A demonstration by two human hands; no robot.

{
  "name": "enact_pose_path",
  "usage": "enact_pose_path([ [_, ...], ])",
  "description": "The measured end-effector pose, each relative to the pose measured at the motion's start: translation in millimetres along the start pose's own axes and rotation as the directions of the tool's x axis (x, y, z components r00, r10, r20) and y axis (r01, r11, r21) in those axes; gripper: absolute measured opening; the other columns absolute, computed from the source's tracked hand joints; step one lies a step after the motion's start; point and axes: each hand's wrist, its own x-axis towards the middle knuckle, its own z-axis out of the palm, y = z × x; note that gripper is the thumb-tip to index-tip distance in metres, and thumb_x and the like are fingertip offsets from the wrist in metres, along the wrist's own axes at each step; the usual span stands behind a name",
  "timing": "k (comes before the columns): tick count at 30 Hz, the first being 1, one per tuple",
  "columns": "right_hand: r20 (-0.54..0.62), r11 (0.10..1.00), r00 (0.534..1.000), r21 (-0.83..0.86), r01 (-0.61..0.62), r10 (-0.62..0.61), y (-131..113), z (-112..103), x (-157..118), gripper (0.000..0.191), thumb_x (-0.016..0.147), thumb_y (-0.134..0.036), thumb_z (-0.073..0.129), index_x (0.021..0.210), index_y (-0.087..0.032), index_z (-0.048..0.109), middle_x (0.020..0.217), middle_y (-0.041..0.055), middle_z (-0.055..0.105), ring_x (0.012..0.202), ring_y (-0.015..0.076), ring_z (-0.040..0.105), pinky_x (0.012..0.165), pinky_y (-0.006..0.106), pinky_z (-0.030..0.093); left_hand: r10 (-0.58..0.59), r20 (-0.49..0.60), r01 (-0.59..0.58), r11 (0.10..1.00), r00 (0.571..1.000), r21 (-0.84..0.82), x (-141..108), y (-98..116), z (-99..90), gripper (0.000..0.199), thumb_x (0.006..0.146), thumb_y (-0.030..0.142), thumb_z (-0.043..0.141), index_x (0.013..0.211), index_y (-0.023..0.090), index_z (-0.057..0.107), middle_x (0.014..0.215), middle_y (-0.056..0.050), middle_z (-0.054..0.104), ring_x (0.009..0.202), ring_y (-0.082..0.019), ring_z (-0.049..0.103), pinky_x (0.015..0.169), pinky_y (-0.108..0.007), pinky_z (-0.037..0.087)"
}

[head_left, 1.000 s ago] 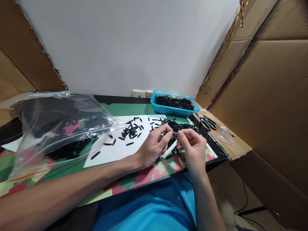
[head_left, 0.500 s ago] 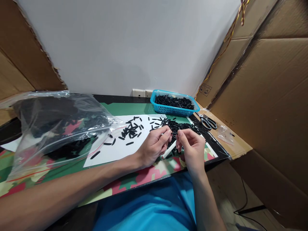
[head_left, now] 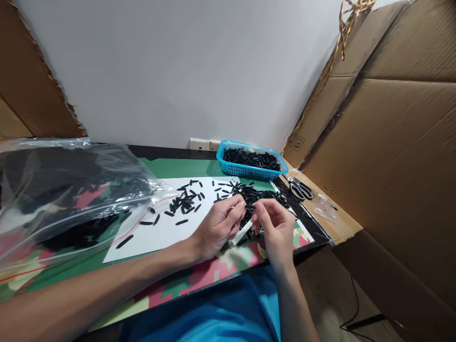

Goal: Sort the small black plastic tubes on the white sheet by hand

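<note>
Beyond left hand (head_left: 219, 225) and right hand (head_left: 274, 228) — shared grip on black piece (head_left: 250, 207) — blue basket (head_left: 245, 170) of similar pieces (head_left: 252, 158).

Through the head camera, I watch the left hand (head_left: 221, 222) and right hand (head_left: 276, 227) pinch a slim black piece (head_left: 250, 206) between them, before a blue basket (head_left: 245, 171).

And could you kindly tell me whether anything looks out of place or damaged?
The left cardboard has a ragged edge, as if torn, and dark specks dot the right cardboard beside the small bag, like stray debris. The black piece between the left hand and right hand shows nothing odd.
</note>
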Motion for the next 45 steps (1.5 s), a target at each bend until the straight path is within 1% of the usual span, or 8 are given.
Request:
enact_pose_path([
  [2,0.016,1.000,1.000,0.004,0.009,-0.009,0.8,0.3,-0.9,0.029,0.098,-0.048,0.074,0.091,-0.020,0.074,0.068,-0.0009,0.068,0.054,0.0124,0.057,0.052,0.025,0.048,0.009,0.003,-0.009,1.000,1.000,0.004,-0.1,-0.4,-0.7,0.045,0.105,0.057,0.055,0.079,0.021,0.046,0.055,0.010,0.037,0.041,-0.004,0.030,0.038,-0.016,0.024],
  [5,0.038,1.000,0.999,0.011,0.008,-0.008,1.7,0.8,-1.6,0.027,0.099,-0.045,0.074,0.088,-0.020,0.074,0.067,-0.0013,0.067,0.053,0.0118,0.057,0.051,0.024,0.047,0.020,0.001,-0.020,1.000,1.000,0.010,-0.4,-0.9,-0.8,0.045,0.106,0.057,0.054,0.080,0.021,0.046,0.055,0.010,0.038,0.042,-0.004,0.030,0.039,-0.016,0.024],
  [12,0.042,0.999,0.999,0.030,0.011,-0.013,1.9,0.2,-2.5,0.024,0.099,-0.042,0.075,0.090,-0.020,0.075,0.067,-0.0016,0.067,0.053,0.0112,0.056,0.050,0.024,0.046,0.029,-0.004,-0.029,1.000,1.000,0.005,-1.5,-0.1,0.4,0.043,0.107,0.056,0.053,0.083,0.021,0.047,0.055,0.011,0.036,0.041,-0.004,0.028,0.039,-0.015,0.023],
  [20,0.041,0.999,0.999,0.037,0.019,-0.020,1.6,0.5,-2.7,0.023,0.100,-0.040,0.074,0.090,-0.019,0.075,0.065,-0.0018,0.067,0.052,0.0102,0.056,0.050,0.022,0.046,0.027,0.004,-0.027,0.999,1.000,-0.037,-1.4,-4.8,-0.5,0.039,0.107,0.054,0.054,0.088,0.021,0.050,0.054,0.012,0.037,0.041,-0.003,0.027,0.040,-0.014,0.025],
  [27,0.039,0.999,0.999,0.010,0.037,-0.037,1.6,1.9,-3.5,0.017,0.097,-0.036,0.077,0.094,-0.019,0.078,0.064,-0.0011,0.071,0.051,0.0116,0.062,0.050,0.022,0.052,-0.001,-0.005,0.001,0.996,1.000,-0.094,-1.9,-3.3,-0.2,0.031,0.105,0.052,0.058,0.097,0.022,0.050,0.050,0.014,0.038,0.039,-0.004,0.023,0.039,-0.014,0.024],
  [31,0.050,0.999,0.998,0.017,0.030,-0.031,1.8,3.4,-4.0,0.014,0.096,-0.034,0.079,0.093,-0.020,0.078,0.066,-0.0007,0.074,0.052,0.0119,0.065,0.051,0.021,0.055,0.011,-0.003,-0.011,0.997,1.000,-0.077,-2.5,-2.9,0.2,0.029,0.106,0.051,0.058,0.102,0.024,0.048,0.047,0.015,0.039,0.038,-0.004,0.024,0.039,-0.014,0.024],
  [40,0.079,0.999,0.997,0.040,0.009,-0.012,2.8,2.1,-2.8,0.017,0.098,-0.035,0.076,0.094,-0.018,0.078,0.064,-0.0014,0.071,0.052,0.0112,0.063,0.051,0.021,0.054,0.011,-0.009,-0.012,1.000,1.000,-0.010,-2.2,-2.9,-0.7,0.031,0.105,0.053,0.058,0.101,0.024,0.048,0.049,0.015,0.039,0.039,-0.004,0.026,0.040,-0.013,0.027],
  [45,0.076,0.999,0.996,0.017,0.036,-0.037,0.5,1.4,-3.6,0.018,0.099,-0.033,0.075,0.091,-0.018,0.080,0.065,-0.0009,0.071,0.052,0.0116,0.063,0.051,0.022,0.055,0.016,-0.012,-0.016,1.000,1.000,0.021,-2.4,-2.6,-1.1,0.030,0.106,0.051,0.059,0.101,0.023,0.049,0.051,0.014,0.041,0.040,-0.003,0.028,0.041,-0.014,0.027],
])
